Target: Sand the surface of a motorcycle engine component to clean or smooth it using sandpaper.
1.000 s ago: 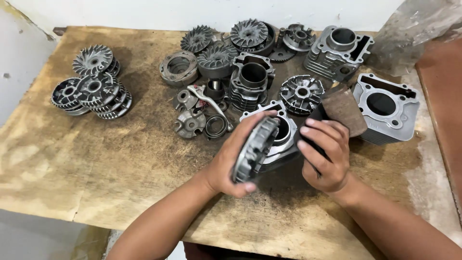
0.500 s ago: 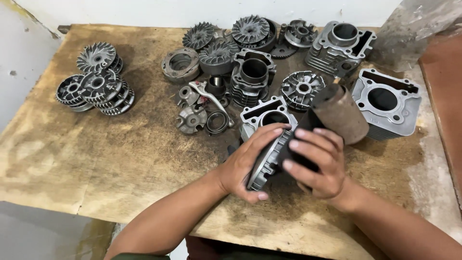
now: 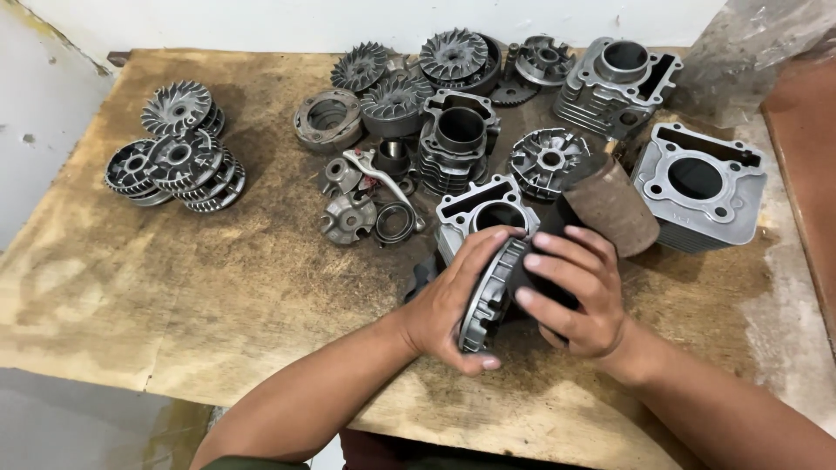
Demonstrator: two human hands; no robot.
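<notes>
My left hand [image 3: 448,305] grips a round grey metal pulley disc [image 3: 489,294] on edge, fingers curled over its rim. My right hand [image 3: 576,292] presses against the disc's other face and holds a dark piece of sandpaper with a rolled, rusty-brown end [image 3: 610,204] sticking up behind the fingers. Both hands hover over the near middle of a worn wooden table [image 3: 218,287]. Just behind them stands a finned engine cylinder block [image 3: 483,209].
A stack of finned pulley discs [image 3: 178,161] sits at the far left. More cylinder blocks [image 3: 701,183], fan discs [image 3: 453,57], a brake lever [image 3: 374,170] and small rings crowd the back middle and right. A plastic sheet [image 3: 758,52] lies at the far right corner.
Both hands with the disc have shifted slightly lower and rightward. The right hand has slid across the disc's face with the sandpaper, and the rolled end now stands higher.
</notes>
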